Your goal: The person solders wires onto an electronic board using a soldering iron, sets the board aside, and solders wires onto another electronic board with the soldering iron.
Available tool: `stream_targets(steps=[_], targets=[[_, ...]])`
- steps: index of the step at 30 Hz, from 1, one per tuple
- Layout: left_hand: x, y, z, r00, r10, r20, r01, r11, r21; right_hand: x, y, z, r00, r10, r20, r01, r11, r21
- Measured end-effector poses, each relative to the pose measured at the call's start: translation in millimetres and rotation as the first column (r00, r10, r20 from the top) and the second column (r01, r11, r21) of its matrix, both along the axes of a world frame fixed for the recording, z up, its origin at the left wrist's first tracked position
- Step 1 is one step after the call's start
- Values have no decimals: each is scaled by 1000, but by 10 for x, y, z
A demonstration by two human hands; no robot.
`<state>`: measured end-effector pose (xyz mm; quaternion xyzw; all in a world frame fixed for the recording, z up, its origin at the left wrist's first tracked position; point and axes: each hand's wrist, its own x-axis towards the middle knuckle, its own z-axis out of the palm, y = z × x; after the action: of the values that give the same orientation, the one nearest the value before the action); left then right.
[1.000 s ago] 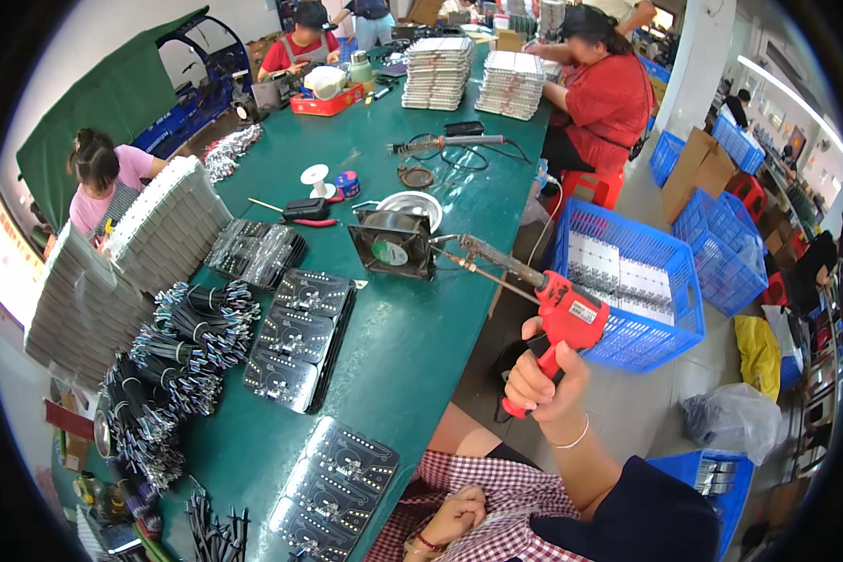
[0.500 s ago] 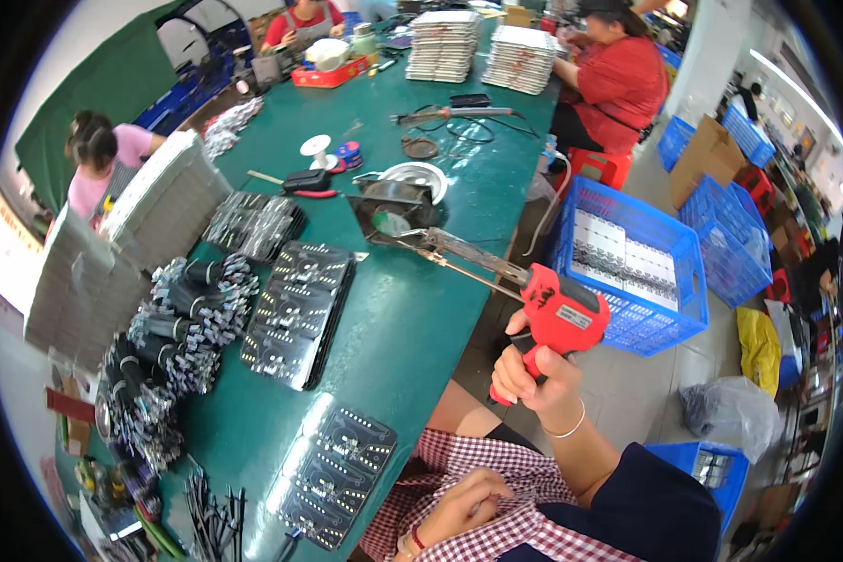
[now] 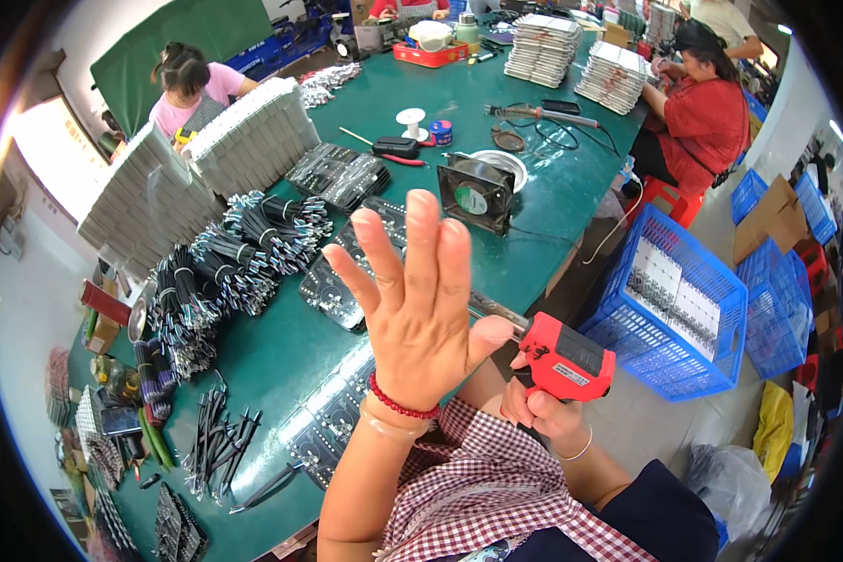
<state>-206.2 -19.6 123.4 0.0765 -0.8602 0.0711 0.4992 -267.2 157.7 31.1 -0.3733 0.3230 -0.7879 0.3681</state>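
Observation:
My left hand (image 3: 417, 328) is raised with its fingers spread, holding nothing, and blocks part of the view of the table. A red bead bracelet circles its wrist. In my right hand (image 3: 548, 417) is a red soldering gun (image 3: 569, 356), gripped by its handle; its front end is partly hidden behind my left thumb. Beyond the left hand lie black circuit boards (image 3: 332, 292), partly covered by it. Another black circuit board (image 3: 314, 445) lies by the near table edge, beside my left forearm. A small black fan (image 3: 476, 197) stands farther back, with a white round dish (image 3: 506, 167) behind it.
The green table (image 3: 534, 248) holds wire bundles (image 3: 244, 253), loose black leads (image 3: 217, 445), white stacked panels (image 3: 253, 136), a white spool (image 3: 410, 122) and a second soldering tool (image 3: 543, 114). Blue crates (image 3: 693, 375) stand on the floor at right. Several people sit around the table.
My left hand has risen from my lap, opened, and come up in front of the table. The soldering gun has moved lower and away from the fan. The view has shifted left.

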Motion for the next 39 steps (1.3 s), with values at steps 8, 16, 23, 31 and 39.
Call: stream_targets(steps=[8, 16, 23, 31, 39], targets=[[-143, 94, -51, 997, -63, -36, 65, 996, 61, -22, 88, -45, 999, 22, 50, -22, 1000, -2], [-194, 78, -58, 996, -78, -41, 80, 995, 60, -73, 69, -49, 999, 35, 27, -35, 999, 9], [-99, 134, -146, 997, -82, 4, 81, 994, 67, 6, 108, -121, 996, 50, 72, -52, 998, 28], [-107, 159, -208, 991, -105, -84, 117, 981, 153, -77, 64, -103, 985, 78, 151, -75, 997, -24], [276, 533, -416, 992, -116, -47, 120, 989, 88, -18, 107, -66, 992, -79, 95, 75, 996, 45]])
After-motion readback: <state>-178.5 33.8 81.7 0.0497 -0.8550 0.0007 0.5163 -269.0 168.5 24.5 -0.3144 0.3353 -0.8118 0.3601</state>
